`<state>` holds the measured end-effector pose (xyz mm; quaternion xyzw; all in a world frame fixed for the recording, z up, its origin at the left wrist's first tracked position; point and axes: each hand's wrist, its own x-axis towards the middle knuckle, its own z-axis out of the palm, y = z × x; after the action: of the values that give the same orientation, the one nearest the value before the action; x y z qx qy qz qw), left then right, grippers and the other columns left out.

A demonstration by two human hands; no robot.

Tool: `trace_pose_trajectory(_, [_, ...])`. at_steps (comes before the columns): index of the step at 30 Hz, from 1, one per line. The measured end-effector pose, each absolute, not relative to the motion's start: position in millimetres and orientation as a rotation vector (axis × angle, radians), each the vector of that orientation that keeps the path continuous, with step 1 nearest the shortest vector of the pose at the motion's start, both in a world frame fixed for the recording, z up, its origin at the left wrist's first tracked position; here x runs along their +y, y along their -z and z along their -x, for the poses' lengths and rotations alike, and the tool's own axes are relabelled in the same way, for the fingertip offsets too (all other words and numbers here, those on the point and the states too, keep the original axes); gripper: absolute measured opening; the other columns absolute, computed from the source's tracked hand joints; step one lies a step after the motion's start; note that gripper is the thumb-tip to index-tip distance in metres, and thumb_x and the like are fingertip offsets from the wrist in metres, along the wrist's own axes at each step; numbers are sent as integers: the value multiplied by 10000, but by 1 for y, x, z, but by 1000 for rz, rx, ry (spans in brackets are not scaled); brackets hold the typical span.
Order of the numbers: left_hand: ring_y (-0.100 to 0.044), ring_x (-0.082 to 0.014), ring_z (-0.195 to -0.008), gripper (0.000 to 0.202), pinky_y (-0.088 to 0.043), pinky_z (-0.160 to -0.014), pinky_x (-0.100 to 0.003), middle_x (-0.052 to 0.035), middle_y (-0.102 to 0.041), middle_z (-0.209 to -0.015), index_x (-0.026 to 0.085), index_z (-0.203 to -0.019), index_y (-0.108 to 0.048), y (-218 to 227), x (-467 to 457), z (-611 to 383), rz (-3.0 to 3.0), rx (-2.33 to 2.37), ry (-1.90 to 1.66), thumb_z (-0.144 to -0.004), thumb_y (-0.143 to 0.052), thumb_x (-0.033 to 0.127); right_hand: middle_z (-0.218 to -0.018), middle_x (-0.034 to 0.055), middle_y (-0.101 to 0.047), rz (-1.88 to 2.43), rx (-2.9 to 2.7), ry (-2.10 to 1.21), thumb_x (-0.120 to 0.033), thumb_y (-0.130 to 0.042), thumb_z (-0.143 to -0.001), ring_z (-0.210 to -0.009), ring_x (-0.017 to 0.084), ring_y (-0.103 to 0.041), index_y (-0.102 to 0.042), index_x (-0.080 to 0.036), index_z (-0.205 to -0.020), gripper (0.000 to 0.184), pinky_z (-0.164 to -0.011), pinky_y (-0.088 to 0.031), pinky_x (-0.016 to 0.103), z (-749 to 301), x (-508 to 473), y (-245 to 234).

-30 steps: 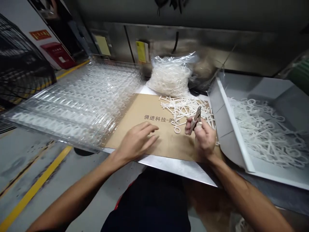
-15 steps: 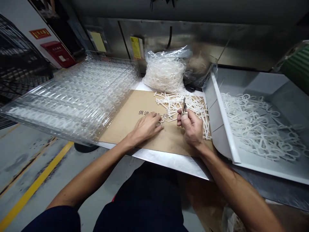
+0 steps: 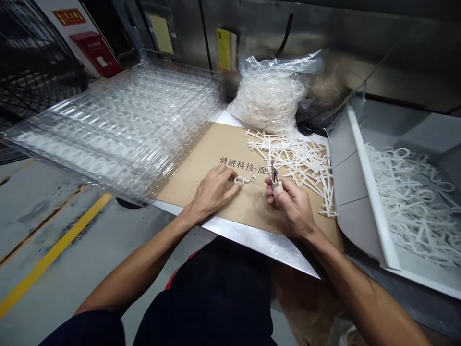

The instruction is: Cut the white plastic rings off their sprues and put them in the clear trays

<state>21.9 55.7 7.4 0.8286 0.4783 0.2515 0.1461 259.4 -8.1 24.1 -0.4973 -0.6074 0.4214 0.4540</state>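
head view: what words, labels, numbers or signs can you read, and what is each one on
"俱进科技-周": cardboard sheet; the end is unclear beside the pliers.
Red-and-yellow sign on the white panel: too blurred.
Red box: lettering too small.
Yellow label on the metal panel: print too small.
Pale yellow sheet: nothing legible.
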Motion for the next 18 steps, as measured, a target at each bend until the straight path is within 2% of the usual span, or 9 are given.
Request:
trace_pose_trajectory(4, [-628, -133, -788, 134, -526, -759, -277, -36, -697, -973, 174, -1051, -672, -5, 51, -19, -2198, 1300, -1086, -938, -655, 245, -901, 33, -630, 1227, -1575, -1224, -469, -521, -1051, -734, 185, -585, -671, -193, -1184, 341, -664, -485, 322, -252, -19, -33])
trace_pose_trajectory(7, [-635, -113, -762, 140, -528, -727, -250, -31, -713, -933, 162, -1047, -690, -7, 46, -19, -2141, 1243, -1269, -932, -688, 243, -877, 19, -586, 1250, -1610, -1433, -451, -492, -1071, -714, 165, -537, -655, -202, -1109, 300, -630, -456, 299, -246, -25, -39])
trace_pose_trajectory(13, [-646, -112, -752, 132, -547, -707, -246, -32, -719, -897, 165, -1015, -700, -12, 42, -20, -2087, 1174, -1378, -901, -730, 227, -842, 6, -525, 1326, -1564, -1580, -469, -465, -1084, -736, 163, -483, -565, -212, -925, 318, -654, -433, 302, -243, -29, -44])
trace_pose_trajectory(18, [-649, -110, -749, 145, -557, -687, -226, -26, -706, -847, 152, -1030, -690, -13, 41, -20, -2204, 1084, -1402, -908, -731, 217, -823, 0, -517, 1359, -1533, -1612, -463, -465, -1087, -717, 156, -464, -540, -215, -887, 327, -633, -410, 299, -243, -28, -46])
